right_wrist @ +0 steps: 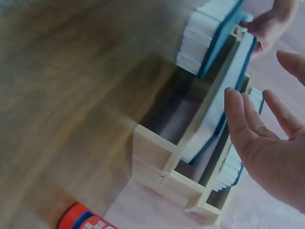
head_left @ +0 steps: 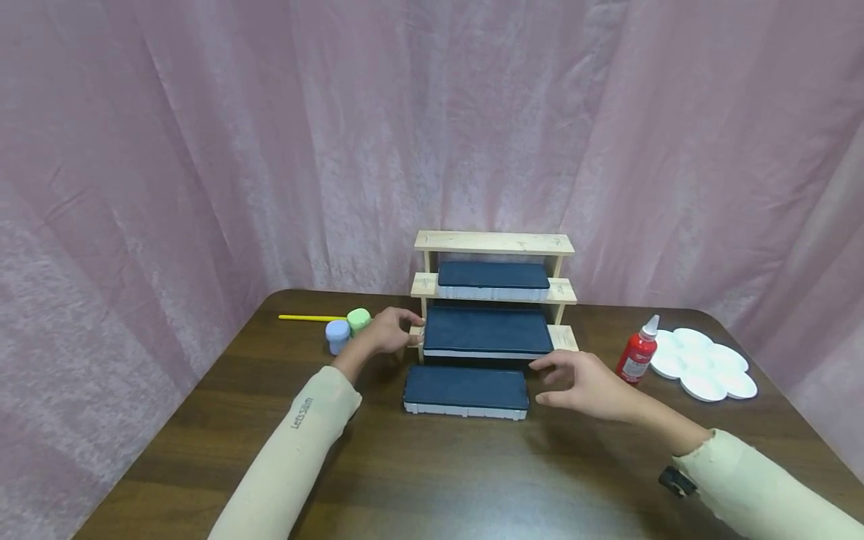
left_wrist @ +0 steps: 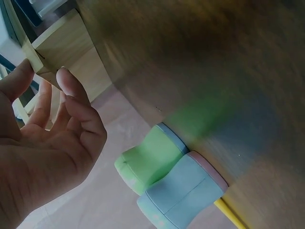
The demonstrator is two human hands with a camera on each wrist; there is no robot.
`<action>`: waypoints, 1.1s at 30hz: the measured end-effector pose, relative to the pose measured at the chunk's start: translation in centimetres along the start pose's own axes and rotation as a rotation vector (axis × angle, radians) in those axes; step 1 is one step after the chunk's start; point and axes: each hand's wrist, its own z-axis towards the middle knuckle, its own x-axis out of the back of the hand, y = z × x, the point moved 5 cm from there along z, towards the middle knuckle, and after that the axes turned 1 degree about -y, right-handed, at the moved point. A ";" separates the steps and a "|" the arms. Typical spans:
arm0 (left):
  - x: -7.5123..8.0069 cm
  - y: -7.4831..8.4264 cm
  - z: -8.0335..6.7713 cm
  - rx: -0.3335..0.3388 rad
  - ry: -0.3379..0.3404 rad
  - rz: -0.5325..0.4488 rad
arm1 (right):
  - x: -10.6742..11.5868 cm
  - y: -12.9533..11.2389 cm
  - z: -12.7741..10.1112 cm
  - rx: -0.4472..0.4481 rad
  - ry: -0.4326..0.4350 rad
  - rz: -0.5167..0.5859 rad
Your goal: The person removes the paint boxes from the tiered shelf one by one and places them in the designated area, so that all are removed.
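Note:
A three-tier wooden shelf (head_left: 493, 242) stands mid-table. One dark blue box (head_left: 493, 275) lies on its middle tier and a larger one (head_left: 486, 330) on the lowest tier. A third blue box (head_left: 466, 388) lies on the table just in front. My left hand (head_left: 394, 330) is at the left end of the lowest tier; in the left wrist view thumb and forefinger pinch that wooden end (left_wrist: 59, 45). My right hand (head_left: 560, 375) hovers with fingers spread by the right front corner of the lowest box (right_wrist: 217, 114), holding nothing.
A green jar (head_left: 358, 320), a blue jar (head_left: 337, 335) and a yellow stick (head_left: 310, 317) sit left of the shelf. A red glue bottle (head_left: 637, 354) and a white palette (head_left: 705, 364) stand to the right. Pink curtain surrounds the brown table (head_left: 432, 480).

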 end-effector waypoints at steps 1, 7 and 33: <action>0.0 0.0 0.0 0.001 0.001 -0.001 | 0.3 -0.2 0.2 0.001 0.018 0.000; -0.1 0.2 -0.2 -0.002 0.015 0.003 | 1.7 -0.8 1.1 0.053 0.148 -0.024; -0.2 0.3 -0.2 -0.006 0.045 0.021 | 4.7 -0.8 4.9 0.145 0.496 -0.137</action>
